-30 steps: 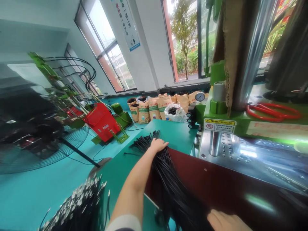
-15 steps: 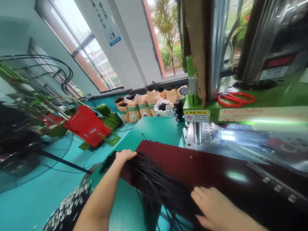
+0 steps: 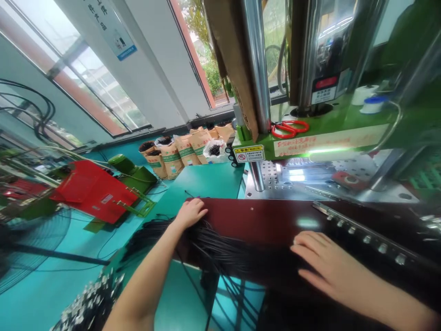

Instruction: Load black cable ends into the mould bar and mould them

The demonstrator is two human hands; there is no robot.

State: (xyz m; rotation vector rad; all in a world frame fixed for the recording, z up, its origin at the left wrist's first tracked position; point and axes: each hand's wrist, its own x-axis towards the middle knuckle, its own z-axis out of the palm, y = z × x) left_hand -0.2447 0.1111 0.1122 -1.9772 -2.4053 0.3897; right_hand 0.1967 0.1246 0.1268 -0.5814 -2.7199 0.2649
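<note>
A thick bundle of black cables (image 3: 223,250) lies across the dark red board (image 3: 237,220), with some strands hanging over its front edge. At the bundle's left part is my left hand (image 3: 191,214), its fingers bent down near the board's left corner; what they hold, if anything, is hidden. My right hand (image 3: 320,259) is over the right end of the bundle, thumb apart from the other fingers, with nothing visibly gripped. Right of it lies a metal bar with several clips (image 3: 361,232).
Behind the board stands a green press (image 3: 344,133) with red scissors (image 3: 289,129) on it. A red machine (image 3: 93,191) and a fan (image 3: 37,257) are at the left. Paper sacks (image 3: 172,158) line the wall. Metal-ended cables (image 3: 86,303) lie at lower left.
The view has turned to the right, showing more of the press and the clip bar. My right hand has moved right, farther from my left hand, and its fingers are more spread.
</note>
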